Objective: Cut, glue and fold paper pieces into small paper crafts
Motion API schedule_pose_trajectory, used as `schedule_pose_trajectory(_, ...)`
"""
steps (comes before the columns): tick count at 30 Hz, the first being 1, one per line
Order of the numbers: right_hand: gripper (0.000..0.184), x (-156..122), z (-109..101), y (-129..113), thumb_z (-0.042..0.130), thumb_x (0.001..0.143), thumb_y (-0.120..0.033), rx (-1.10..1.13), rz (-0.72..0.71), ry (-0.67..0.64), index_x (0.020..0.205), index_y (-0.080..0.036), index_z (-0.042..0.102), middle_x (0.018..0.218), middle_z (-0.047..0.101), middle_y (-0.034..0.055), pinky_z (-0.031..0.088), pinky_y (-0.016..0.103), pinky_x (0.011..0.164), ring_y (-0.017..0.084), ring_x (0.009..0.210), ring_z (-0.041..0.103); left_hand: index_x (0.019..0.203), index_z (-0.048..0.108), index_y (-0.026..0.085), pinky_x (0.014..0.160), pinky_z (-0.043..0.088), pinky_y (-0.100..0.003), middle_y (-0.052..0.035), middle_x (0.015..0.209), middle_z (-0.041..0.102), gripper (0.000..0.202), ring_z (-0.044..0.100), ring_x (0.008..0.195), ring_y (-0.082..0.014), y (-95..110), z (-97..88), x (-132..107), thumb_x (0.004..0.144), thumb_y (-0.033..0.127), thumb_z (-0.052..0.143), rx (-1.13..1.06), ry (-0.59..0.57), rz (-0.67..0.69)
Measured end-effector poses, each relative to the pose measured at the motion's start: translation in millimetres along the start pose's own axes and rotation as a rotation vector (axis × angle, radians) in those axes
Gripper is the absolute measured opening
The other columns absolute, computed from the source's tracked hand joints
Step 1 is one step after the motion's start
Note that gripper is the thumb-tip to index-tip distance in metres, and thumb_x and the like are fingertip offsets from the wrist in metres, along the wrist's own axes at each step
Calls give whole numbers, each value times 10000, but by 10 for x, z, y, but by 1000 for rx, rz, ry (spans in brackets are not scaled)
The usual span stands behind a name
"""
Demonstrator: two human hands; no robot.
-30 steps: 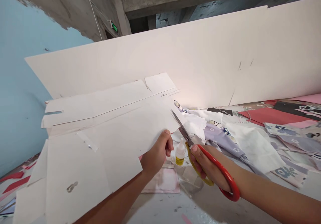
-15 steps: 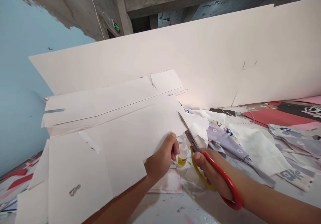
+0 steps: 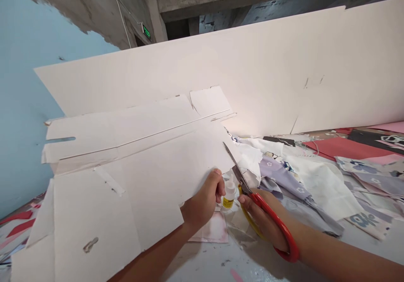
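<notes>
**Scissors [image 3: 242, 182] bite at the corner of a white card sheet [image 3: 142, 181]**

The sheet lies across the worktop, spreading from the hands toward 9 o'clock. The left hand [image 3: 203, 200] pinches its near edge, thumb on top. The right hand [image 3: 259, 215] closes around the red and yellow handles, with the blades slightly parted at the sheet's edge; how deep they bite is hidden. The scissors' long axis runs from the handles at 5 o'clock to the tips at 11 o'clock. A slot, tabs and folds already shape the far side, so much of the outline looks done. The corner at the blades looks unfinished. A small glue bottle [image 3: 229, 193] stands just beyond the left hand, and printed fabric scraps [image 3: 303, 176] lie toward 3 o'clock.
</notes>
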State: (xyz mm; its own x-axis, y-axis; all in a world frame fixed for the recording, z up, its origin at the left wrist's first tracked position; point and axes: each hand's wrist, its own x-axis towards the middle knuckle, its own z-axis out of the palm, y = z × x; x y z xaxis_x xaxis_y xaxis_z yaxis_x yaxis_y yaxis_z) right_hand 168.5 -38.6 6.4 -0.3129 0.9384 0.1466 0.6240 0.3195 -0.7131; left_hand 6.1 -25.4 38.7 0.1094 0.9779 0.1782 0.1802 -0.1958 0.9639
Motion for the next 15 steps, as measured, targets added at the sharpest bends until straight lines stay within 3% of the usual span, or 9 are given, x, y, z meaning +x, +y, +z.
schedule_pose_trajectory(9,447,-26,1,-26,239,862,-580,122,-18,-7,592,-224,259,529,311,-43,258,263,463,127,502,296,474,425,186,595,369,-251,33,450,398,466,417,469,-97,-35,-40,28,844,457,342,16,8,19)
schedule_pose_trajectory(15,473,-83,20,-118,344,794,-662,330,-93,-140,701,-203,405,583,411,-38,352,255,499,118,516,417,478,457,189,531,373,-249,23,449,408,482,391,459,-103,-64,-148,97,817,518,360,-45,-45,13)
